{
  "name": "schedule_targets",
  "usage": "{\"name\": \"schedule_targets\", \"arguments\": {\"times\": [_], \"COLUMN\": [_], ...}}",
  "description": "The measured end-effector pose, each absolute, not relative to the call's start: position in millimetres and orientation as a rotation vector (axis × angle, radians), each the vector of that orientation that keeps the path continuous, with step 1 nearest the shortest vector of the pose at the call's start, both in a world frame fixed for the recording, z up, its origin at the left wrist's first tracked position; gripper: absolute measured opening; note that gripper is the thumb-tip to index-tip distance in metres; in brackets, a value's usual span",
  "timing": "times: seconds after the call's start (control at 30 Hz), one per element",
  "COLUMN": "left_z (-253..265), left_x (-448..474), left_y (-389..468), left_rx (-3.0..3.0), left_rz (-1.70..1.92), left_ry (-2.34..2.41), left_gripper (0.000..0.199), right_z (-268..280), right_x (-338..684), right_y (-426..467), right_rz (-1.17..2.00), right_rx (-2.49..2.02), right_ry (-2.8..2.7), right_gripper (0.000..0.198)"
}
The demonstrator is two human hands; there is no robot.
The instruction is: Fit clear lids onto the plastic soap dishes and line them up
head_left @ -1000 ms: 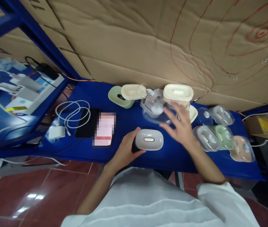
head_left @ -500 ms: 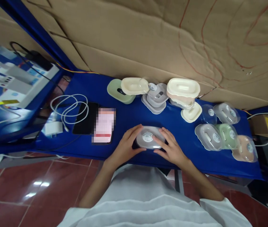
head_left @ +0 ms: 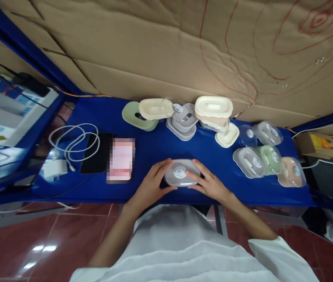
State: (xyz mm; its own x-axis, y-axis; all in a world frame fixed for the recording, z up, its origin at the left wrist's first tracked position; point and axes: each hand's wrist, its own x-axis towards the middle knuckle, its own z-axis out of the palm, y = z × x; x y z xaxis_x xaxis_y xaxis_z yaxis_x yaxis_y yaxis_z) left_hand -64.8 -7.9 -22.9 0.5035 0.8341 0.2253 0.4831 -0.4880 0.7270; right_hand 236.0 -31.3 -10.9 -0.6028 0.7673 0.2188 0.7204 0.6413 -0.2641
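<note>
A grey oval soap box (head_left: 174,179) with a clear lid and a round white label lies near the front edge of the blue table. My left hand (head_left: 151,183) grips its left end, thumb at the near side and fingers at the far side. From the right, my right hand (head_left: 213,182) holds the other end, with one finger reaching over the lid by the label. Both hands are closed around the box. Behind it are grey soap box parts (head_left: 180,129), a green tray (head_left: 135,123), a cream tray (head_left: 153,109) and a cream-topped stack (head_left: 213,102).
At right sit lidded boxes in grey (head_left: 250,164), green (head_left: 269,158) and peach (head_left: 291,172). A phone (head_left: 122,160), a black slab (head_left: 88,166) and a white charger (head_left: 55,168) with a coiled cable lie left. Cardboard (head_left: 143,51) walls the back.
The whole view has shifted, so the table's things appear further left. Both hands keep hold of the grey soap box, with little change in grip.
</note>
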Motion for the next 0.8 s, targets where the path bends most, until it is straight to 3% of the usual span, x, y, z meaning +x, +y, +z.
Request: {"name": "schedule_targets", "arguments": {"times": [0.2, 0.47, 0.6, 0.73, 0.8], "left_z": [-23.0, -18.2, -20.3, -23.3, -23.6], "left_x": [-62.9, -61.8, -58.8, -56.1, -54.9], "left_y": [-10.1, -2.5, -2.4, -5.2, -6.9], "left_rx": [2.049, 2.054, 2.162, 2.236, 2.259], "left_rz": [0.751, 0.715, 0.763, 0.778, 0.766], "left_ry": [1.042, 1.099, 1.083, 1.11, 1.128], "left_gripper": [0.103, 0.063, 0.044, 0.037, 0.036], "right_z": [-0.3, 58.9, 65.3, 51.1, 44.8], "right_x": [263.9, 491.3, 591.3, 613.0, 614.1], "right_y": [-49.1, -46.8, -12.7, 11.2, 17.0], "right_rz": [0.058, -0.957, -0.69, -0.326, -0.327], "right_rx": [-1.316, -1.981, -2.429, -2.703, -2.723], "right_ry": [-2.388, -1.322, -0.989, -1.061, -1.197], "right_gripper": [0.062, 0.096, 0.092, 0.075, 0.073]}}
